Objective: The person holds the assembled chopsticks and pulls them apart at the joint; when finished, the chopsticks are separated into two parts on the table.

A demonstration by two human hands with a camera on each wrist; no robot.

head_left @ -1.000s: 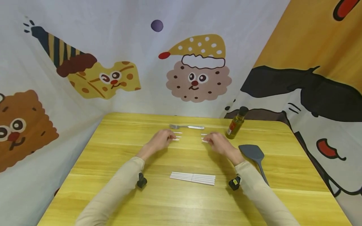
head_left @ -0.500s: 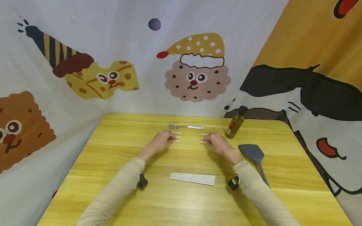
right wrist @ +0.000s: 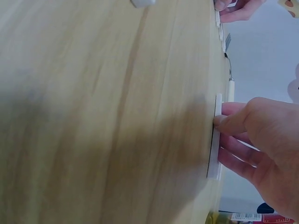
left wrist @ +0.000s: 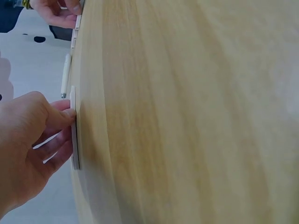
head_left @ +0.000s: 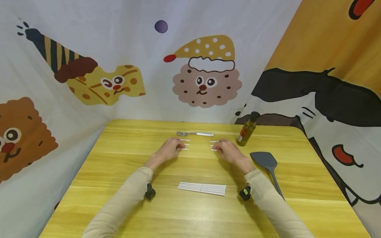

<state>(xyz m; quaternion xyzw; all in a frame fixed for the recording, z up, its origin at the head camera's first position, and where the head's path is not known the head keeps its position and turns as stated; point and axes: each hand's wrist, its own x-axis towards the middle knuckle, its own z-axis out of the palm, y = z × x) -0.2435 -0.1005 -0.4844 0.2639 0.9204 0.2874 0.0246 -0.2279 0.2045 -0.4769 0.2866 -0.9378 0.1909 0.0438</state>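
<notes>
In the head view my left hand point(head_left: 170, 147) is at the table's far middle, over the outer ends of several short white sticks point(head_left: 186, 144). The left wrist view has its thumb and fingers pinching one white stick point(left wrist: 75, 140), which has a narrower tip and lies along the tabletop. Opposite, my right hand point(head_left: 230, 150) covers part of a second group of short white sticks point(head_left: 213, 141). Its thumb and fingers pinch a white stick point(right wrist: 214, 144) in the right wrist view. A gap separates the two groups, and the hands hide their outer ends.
Behind the hands lies a fork point(head_left: 194, 134) with a white handle. An oil bottle point(head_left: 247, 130) with a black cap stands right of my right hand. Nearer is a grey spatula point(head_left: 266, 162). Several long white sticks point(head_left: 202, 188) lie side by side on the wooden table point(head_left: 134, 211).
Both hands have drawn the nearest white stick of each group slightly toward me, so it lies a bit farther from the others. The head view has shifted slightly.
</notes>
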